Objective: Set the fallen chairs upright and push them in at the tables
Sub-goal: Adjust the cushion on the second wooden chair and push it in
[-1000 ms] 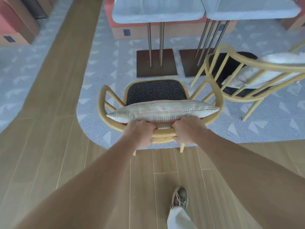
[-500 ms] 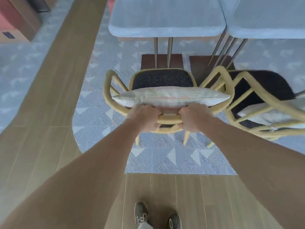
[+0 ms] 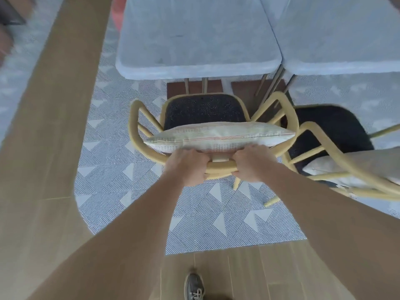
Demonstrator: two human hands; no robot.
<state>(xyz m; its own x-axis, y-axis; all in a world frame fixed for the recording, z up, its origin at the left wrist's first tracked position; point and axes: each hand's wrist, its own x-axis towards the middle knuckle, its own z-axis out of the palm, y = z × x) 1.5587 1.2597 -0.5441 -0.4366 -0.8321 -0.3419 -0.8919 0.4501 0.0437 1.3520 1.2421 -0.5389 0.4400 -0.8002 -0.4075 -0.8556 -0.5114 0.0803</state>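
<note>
Facing the grey table (image 3: pixel 194 35) across the upper middle of the frame, we stood over the patterned rug (image 3: pixel 112 176) with the upright chair (image 3: pixel 203 111) at centre, its dark seat just short of the table edge. A second chair (image 3: pixel 337 135) sat askew at the right, its frame touching ours. Our left hand (image 3: pixel 186 167) and right hand (image 3: pixel 251 165) were both closed around the top rail, behind the cushion (image 3: pixel 218 137). We judged the armrests could snag and drag the neighbour along.
</note>
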